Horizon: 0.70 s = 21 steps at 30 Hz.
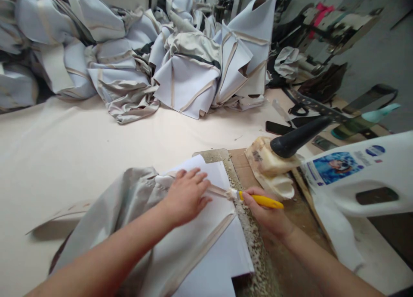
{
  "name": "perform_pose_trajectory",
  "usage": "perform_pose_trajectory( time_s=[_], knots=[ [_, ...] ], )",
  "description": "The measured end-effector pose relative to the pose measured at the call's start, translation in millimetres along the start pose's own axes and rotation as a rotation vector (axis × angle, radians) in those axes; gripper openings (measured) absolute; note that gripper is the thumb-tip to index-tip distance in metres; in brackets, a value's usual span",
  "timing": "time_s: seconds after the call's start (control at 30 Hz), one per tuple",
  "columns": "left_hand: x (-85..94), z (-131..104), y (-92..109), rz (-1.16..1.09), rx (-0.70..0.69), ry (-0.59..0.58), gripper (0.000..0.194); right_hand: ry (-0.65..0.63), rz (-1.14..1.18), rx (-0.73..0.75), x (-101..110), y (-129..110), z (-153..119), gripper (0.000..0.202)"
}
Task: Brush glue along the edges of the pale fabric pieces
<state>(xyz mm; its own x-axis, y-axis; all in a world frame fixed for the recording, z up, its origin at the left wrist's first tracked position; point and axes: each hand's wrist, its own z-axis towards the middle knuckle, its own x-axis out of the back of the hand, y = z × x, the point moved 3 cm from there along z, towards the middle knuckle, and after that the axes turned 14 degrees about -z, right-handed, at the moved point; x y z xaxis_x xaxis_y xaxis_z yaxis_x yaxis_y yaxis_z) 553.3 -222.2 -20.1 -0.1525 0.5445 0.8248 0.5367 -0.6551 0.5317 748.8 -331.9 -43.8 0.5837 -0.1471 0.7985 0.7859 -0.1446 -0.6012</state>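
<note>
My right hand [266, 211] is closed round the yellow handle of a paintbrush [263, 200]. The brush's pale bristles touch the edge of a white-backed fabric piece [213, 206], at the end of a beige strip there. Flat on that piece lies my left hand [187, 194], fingers spread, pressing near the same strip. Grey cloth [129, 206] attached to the piece is bunched under and left of my left forearm. Beneath the piece's right edge is a board [241, 215] crusted with dried, pale residue.
Piles of similar white and grey sewn pieces [190, 82] fill the back of the table. To the right are a white jug [371, 172], a black-handled tool [297, 138] on a yellowish block, a phone [278, 128] and a sewing machine [338, 30].
</note>
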Motion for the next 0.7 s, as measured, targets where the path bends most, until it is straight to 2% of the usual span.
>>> perform_pose_trajectory(
  time_s=[0.07,0.13,0.2,0.37,0.5,0.6,0.7],
  knots=[
    [12.6,24,-22,0.120,0.151,0.057,0.043,0.017,0.007,-0.033,-6,3,16,0.027],
    [16.2,42,-43,0.108,0.322,-0.011,0.052,0.043,0.034,-0.071,-14,7,34,0.028],
    [13.5,54,-58,0.050,0.429,-0.112,0.059,0.053,0.067,-0.111,-22,10,54,0.028],
    [6.7,65,-63,-0.014,0.440,-0.183,0.066,0.106,0.126,-0.204,-44,13,102,0.026],
    [15.2,69,-66,-0.105,0.434,-0.279,0.060,0.145,0.137,-0.226,-52,7,127,0.026],
    [28.7,71,-83,-0.231,0.438,-0.387,0.053,0.207,0.156,-0.259,-49,3,134,0.026],
    [36.2,65,-103,-0.374,0.496,-0.476,0.056,0.305,0.205,-0.289,-35,1,132,0.025]
  ],
)
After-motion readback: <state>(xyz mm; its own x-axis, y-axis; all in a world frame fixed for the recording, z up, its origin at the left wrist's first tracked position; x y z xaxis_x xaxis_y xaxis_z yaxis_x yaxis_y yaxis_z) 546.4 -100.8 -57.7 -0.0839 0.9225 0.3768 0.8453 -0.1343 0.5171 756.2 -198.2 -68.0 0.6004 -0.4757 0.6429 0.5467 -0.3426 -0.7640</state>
